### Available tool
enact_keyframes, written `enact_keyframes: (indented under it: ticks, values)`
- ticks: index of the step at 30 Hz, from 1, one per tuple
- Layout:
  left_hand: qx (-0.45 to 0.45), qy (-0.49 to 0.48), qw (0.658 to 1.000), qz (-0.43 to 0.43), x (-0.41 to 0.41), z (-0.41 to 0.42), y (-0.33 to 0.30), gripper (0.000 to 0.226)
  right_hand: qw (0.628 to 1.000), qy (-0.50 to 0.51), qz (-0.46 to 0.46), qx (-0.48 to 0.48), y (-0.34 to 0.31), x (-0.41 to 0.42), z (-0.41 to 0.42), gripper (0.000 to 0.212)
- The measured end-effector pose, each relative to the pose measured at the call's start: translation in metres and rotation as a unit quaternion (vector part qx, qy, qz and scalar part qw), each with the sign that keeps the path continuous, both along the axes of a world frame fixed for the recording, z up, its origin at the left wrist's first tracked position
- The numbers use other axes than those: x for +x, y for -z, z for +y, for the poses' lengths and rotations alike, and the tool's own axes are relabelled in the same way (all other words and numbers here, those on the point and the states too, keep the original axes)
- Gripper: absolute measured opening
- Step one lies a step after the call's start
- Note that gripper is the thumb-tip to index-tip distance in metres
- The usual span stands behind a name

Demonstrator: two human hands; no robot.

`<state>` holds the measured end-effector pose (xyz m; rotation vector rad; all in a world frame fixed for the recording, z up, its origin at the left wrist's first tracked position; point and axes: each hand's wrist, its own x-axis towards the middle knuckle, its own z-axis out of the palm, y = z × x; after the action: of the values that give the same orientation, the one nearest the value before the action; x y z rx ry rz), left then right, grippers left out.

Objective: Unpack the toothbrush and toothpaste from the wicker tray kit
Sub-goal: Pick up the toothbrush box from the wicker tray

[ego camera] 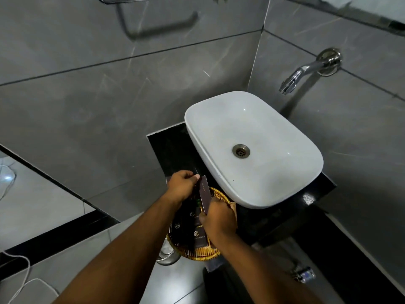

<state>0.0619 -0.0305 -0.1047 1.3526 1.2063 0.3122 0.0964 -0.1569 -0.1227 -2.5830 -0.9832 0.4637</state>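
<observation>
Two bare hands hold one slim dark box [205, 194] between them above the wicker tray [206, 254]. The left hand [180, 186] has its fingers curled round the far, upper end of the box, a pale fingernail showing at the top edge. The right hand [219, 220] grips the near, lower end, fingers wrapped over it so that the end itself is hidden. The box stands tilted, its long side running from the near hand up towards the basin, with small pale lettering on its face that is too small to read. Whether it holds the toothbrush or the toothpaste cannot be told.

The wicker tray is round, golden-brown, and sits at the near left corner of the black countertop [271, 224], its near rim hanging over the counter's edge. Inside it lie several more dark boxes [199, 236] with pale logos, packed side by side. A white rectangular basin [252, 128] takes up most of the countertop, just beside the tray's far right rim, with a metal drain [241, 151] in its middle. A chrome tap [306, 72] juts from the grey tiled wall [109, 95] above the basin's far right corner
</observation>
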Motion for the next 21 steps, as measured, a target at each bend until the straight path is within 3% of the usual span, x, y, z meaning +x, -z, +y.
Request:
enact_keyframes:
  ticks: [3, 9, 17, 21]
  values:
    - [0.029, 0.007, 1.0, -0.006, -0.001, 0.003, -0.008, 0.017, 0.999, 0.001, 0.011, 0.045, -0.009, -0.003, -0.003, 0.035]
    - [0.047, -0.014, 0.998, -0.039, -0.008, 0.015, -0.042, 0.023, 0.993, -0.007, 0.033, 0.117, -0.034, -0.008, -0.003, 0.037]
    - [0.234, -0.008, 0.972, -0.035, -0.019, 0.026, -0.081, 0.051, 0.985, -0.034, 0.012, 0.17, -0.064, -0.017, 0.005, 0.04]
    - [0.153, -0.041, 0.982, -0.101, -0.026, 0.024, -0.097, 0.05, 0.98, -0.035, 0.014, 0.195, -0.069, -0.02, 0.005, 0.044]
